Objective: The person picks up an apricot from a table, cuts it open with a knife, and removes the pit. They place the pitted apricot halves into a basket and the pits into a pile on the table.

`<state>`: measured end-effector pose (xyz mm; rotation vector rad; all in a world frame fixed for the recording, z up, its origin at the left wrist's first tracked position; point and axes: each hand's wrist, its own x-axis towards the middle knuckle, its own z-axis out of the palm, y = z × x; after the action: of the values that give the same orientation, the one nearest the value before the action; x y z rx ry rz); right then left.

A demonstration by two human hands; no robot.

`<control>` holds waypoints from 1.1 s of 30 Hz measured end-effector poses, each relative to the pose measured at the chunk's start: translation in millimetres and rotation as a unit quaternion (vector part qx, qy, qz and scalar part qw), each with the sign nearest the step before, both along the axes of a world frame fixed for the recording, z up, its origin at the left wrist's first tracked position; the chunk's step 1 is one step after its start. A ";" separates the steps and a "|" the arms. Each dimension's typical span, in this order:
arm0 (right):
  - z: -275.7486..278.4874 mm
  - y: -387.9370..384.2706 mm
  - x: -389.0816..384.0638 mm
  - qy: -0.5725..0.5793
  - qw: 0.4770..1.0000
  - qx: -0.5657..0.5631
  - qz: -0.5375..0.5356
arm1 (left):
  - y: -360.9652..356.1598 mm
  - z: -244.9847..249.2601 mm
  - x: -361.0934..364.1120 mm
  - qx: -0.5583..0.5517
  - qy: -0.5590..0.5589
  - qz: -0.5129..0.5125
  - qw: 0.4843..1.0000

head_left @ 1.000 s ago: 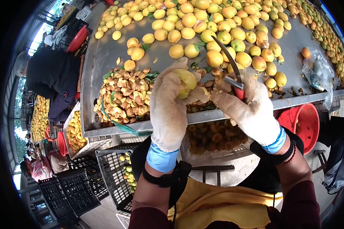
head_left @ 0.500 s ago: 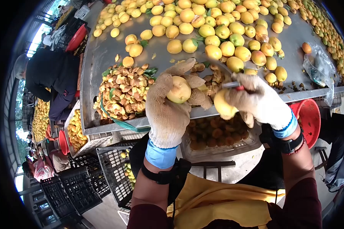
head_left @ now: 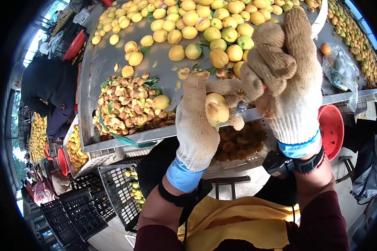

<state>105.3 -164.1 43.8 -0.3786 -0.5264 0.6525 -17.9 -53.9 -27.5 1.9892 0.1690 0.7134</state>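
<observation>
My left hand (head_left: 201, 119), in a knitted work glove with a blue cuff, is closed around an apricot (head_left: 216, 109) with a brownish patch, held over the table's front edge. Close to its right is my right hand (head_left: 276, 71), gloved too, its fingers curled around a small metal-tipped tool (head_left: 241, 108) with a bit of red; most of the tool is hidden. A pale curved strip (head_left: 319, 19) shows beyond that hand; whether it belongs to the tool I cannot make out. Left of my hands lies a heap of browned apricot pieces (head_left: 125, 100), with a yellow apricot (head_left: 161, 102) at its side.
Many apricots (head_left: 222, 33) cover the metal table (head_left: 100, 62). A plastic bag (head_left: 341, 69) lies at the right. Below the edge is a crate (head_left: 238, 165) of dark orange pieces; a red bucket (head_left: 331, 131) stands right. Black crates (head_left: 121, 188) and a person (head_left: 48, 88) are left.
My right hand has risen, and the yellow apricot that was in it no longer shows there. My left hand still holds an apricot, now turned differently. The whole view has shifted slightly.
</observation>
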 end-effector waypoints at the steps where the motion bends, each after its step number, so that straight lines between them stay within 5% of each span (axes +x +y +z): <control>1: 0.9 2.6 -1.7 -0.001 1.000 -0.003 -0.003 | -2.8 -2.6 0.6 0.046 -0.015 0.013 0.999; 3: 2.4 6.4 -5.1 0.026 0.998 -0.045 -0.045 | -5.9 -4.7 1.3 0.141 -0.045 0.042 0.988; 7: 8.0 13.7 -18.1 0.069 0.987 -0.106 -0.103 | -8.2 6.1 -1.3 0.118 0.040 0.057 0.991; 10: 30.4 13.4 -34.8 0.017 0.914 -0.323 -0.244 | -4.2 0.0 -0.9 0.162 -0.008 0.079 0.984; 11: 22.2 14.5 -28.8 0.017 0.914 -0.323 -0.243 | -3.4 0.1 -0.8 0.154 -0.005 0.076 0.985; 13: -0.1 18.8 -11.9 0.041 0.999 0.019 -0.022 | -2.3 0.4 -0.5 0.136 0.001 0.069 0.988; 18: -9.9 33.3 -26.0 -0.072 0.977 -0.100 -0.171 | -2.4 2.4 2.9 0.091 0.015 0.047 0.995; 22: -11.5 41.4 -35.9 -0.180 0.907 -0.218 -0.313 | -5.2 3.4 5.5 0.055 0.028 0.027 0.998; 27: -14.6 21.9 -11.3 -0.164 0.951 -0.215 -0.147 | -5.6 4.9 10.2 0.008 0.035 0.003 0.999; 30: -31.5 52.3 2.6 -0.342 0.760 -0.093 -0.544 | -2.4 -0.4 12.9 -0.014 0.038 -0.010 0.999; 31: -22.1 28.0 -2.9 -0.143 0.948 -0.157 -0.239 | -0.9 -5.4 14.0 -0.027 0.040 -0.020 0.999; 33: -7.5 16.6 -6.3 -0.101 0.969 -0.164 -0.157 | 3.7 -14.9 15.7 -0.052 0.044 -0.036 0.997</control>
<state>99.0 -147.6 36.2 -0.8297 -0.5369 0.3932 -2.2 -50.2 -42.3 1.9178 0.1818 0.5600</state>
